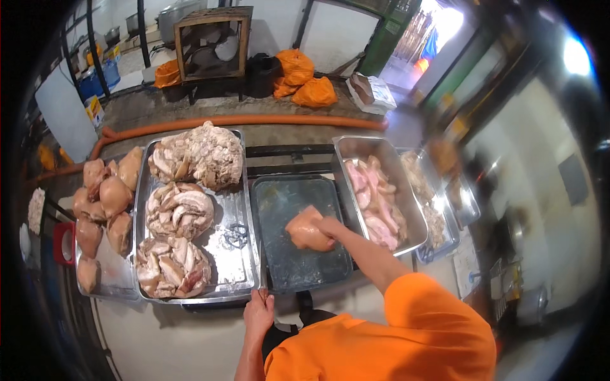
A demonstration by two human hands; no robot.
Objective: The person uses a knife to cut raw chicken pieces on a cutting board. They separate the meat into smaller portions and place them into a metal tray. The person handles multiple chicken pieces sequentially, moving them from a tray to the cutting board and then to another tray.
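Note:
A piece of pale, skin-on meat [307,229] lies on the dark green cutting board [281,197]. My right hand [329,228] rests on its right end, fingers partly hidden, apparently gripping it. Near the board's lower left corner, my left hand [259,309] is closed around the handle of a knife [261,266], whose blade points away between the board and a metal tray [248,205]. That tray holds piles of sliced meat [178,209] and a dark tool or chain [236,235]. Right of the board, a deep steel pan [405,209] contains pink meat strips [374,200].
Whole meat pieces [114,195] fill a clear tray [112,285] at the far left. Another tray [450,233] with shredded-looking meat stands beyond the deep pan. An orange pipe [238,121] runs behind the trays, with orange bags [314,93] and a wooden-framed cabinet [214,76] farther back.

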